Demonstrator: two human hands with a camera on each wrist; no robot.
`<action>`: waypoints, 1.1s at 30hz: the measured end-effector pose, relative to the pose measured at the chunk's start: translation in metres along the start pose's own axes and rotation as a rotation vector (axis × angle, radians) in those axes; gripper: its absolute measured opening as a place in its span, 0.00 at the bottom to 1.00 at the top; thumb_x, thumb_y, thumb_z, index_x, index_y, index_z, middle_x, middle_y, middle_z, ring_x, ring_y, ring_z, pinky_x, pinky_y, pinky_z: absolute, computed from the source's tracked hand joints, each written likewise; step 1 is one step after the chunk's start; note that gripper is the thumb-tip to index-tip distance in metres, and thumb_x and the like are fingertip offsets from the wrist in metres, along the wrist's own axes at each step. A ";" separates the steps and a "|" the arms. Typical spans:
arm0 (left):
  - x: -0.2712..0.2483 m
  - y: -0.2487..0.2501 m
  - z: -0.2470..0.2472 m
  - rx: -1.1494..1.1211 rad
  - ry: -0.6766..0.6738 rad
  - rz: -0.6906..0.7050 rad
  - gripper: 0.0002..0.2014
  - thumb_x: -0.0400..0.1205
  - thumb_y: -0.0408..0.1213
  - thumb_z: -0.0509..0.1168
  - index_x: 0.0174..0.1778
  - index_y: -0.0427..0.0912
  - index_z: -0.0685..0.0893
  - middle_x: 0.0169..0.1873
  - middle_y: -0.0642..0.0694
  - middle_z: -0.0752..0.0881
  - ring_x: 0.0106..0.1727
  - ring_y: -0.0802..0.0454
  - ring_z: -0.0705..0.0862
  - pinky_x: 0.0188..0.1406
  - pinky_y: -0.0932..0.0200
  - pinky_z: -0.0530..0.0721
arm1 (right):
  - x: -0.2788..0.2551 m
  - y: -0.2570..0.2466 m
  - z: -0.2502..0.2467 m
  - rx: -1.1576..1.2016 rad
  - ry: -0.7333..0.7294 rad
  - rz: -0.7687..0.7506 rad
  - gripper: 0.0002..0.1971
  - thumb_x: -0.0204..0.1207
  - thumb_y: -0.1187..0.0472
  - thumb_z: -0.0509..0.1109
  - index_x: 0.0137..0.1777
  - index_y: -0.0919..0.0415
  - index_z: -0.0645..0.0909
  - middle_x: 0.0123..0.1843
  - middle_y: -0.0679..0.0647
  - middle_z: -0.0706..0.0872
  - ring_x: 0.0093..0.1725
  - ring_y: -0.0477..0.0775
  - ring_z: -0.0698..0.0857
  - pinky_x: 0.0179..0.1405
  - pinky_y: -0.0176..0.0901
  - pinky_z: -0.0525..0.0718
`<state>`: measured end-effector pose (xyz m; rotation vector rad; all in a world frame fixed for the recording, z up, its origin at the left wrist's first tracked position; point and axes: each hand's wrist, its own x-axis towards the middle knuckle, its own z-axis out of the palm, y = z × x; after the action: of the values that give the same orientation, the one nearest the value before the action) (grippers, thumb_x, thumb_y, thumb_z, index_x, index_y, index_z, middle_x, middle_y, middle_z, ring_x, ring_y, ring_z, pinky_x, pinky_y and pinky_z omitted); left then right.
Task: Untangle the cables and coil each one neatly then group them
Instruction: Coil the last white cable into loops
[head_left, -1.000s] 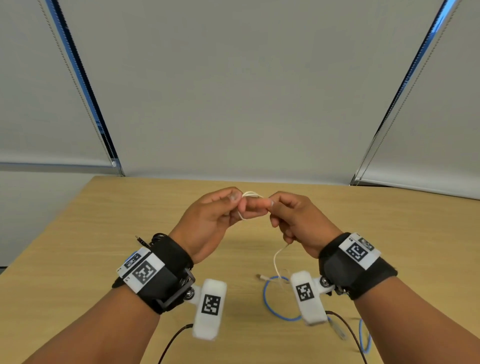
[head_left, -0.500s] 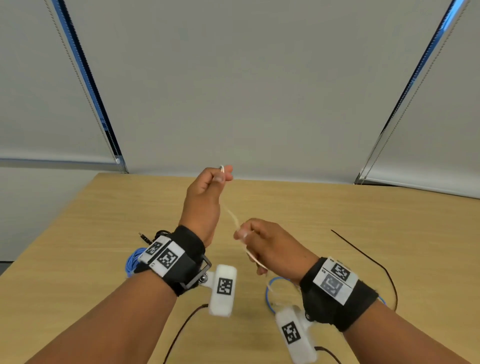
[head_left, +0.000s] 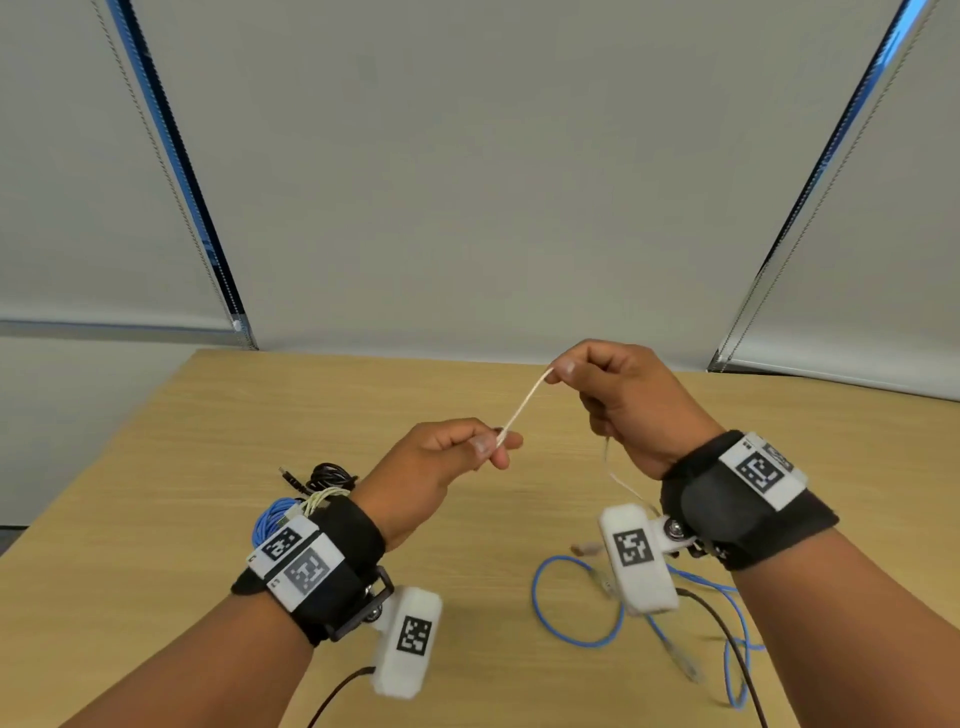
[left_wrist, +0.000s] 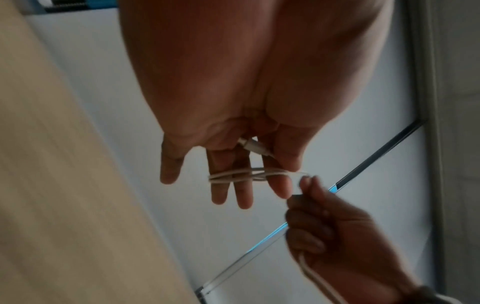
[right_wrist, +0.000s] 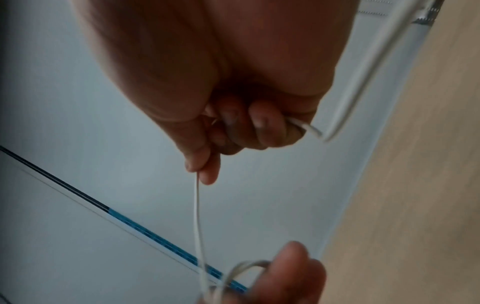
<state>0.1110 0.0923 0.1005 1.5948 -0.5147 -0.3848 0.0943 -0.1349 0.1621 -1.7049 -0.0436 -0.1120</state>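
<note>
A thin white cable (head_left: 521, 409) runs taut between my two hands above the table. My left hand (head_left: 493, 449) has several turns of the cable (left_wrist: 233, 177) wound round its fingers, and the thumb presses the white plug (left_wrist: 253, 147) against them. Higher and to the right, my right hand (head_left: 558, 371) pinches the cable (right_wrist: 197, 207) between thumb and forefinger. The slack passes through that fist, and the tail (head_left: 621, 480) hangs below it. A loose blue cable (head_left: 566, 618) lies on the wooden table (head_left: 182, 545) under my right wrist.
At the table's left, beside my left wrist, lie a blue coil (head_left: 272, 519), a black coil (head_left: 327, 475) and a pale coil (head_left: 322, 500) close together. A dark cord (head_left: 727, 639) runs off the near right edge. Grey window blinds (head_left: 467, 182) hang behind the table.
My hands were together a second ago, then the left rose while the right dropped. Now the left hand is lower and the right has swung up and to the right, drawing the cable tight.
</note>
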 end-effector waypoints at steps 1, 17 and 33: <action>-0.002 0.003 0.003 -0.043 -0.029 0.008 0.14 0.90 0.37 0.60 0.42 0.42 0.87 0.60 0.47 0.92 0.69 0.51 0.86 0.71 0.49 0.76 | 0.001 0.003 0.000 -0.014 0.033 0.006 0.10 0.84 0.62 0.69 0.42 0.62 0.88 0.21 0.43 0.67 0.23 0.47 0.61 0.22 0.39 0.60; 0.005 0.022 0.015 -0.578 0.025 0.120 0.09 0.89 0.39 0.57 0.46 0.39 0.76 0.69 0.33 0.86 0.73 0.37 0.83 0.79 0.32 0.69 | -0.021 0.061 0.036 -0.216 -0.105 0.050 0.10 0.87 0.54 0.65 0.50 0.55 0.87 0.26 0.47 0.78 0.21 0.44 0.72 0.21 0.35 0.71; 0.021 -0.013 0.014 0.373 0.053 0.001 0.14 0.92 0.44 0.57 0.53 0.49 0.89 0.36 0.51 0.93 0.55 0.52 0.91 0.62 0.47 0.82 | -0.017 0.036 0.014 -0.416 -0.084 -0.077 0.06 0.79 0.55 0.75 0.41 0.50 0.88 0.32 0.46 0.88 0.24 0.43 0.81 0.27 0.35 0.78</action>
<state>0.1227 0.0700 0.0876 1.9585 -0.5696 -0.2540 0.0816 -0.1253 0.1228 -2.1242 -0.1577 -0.1115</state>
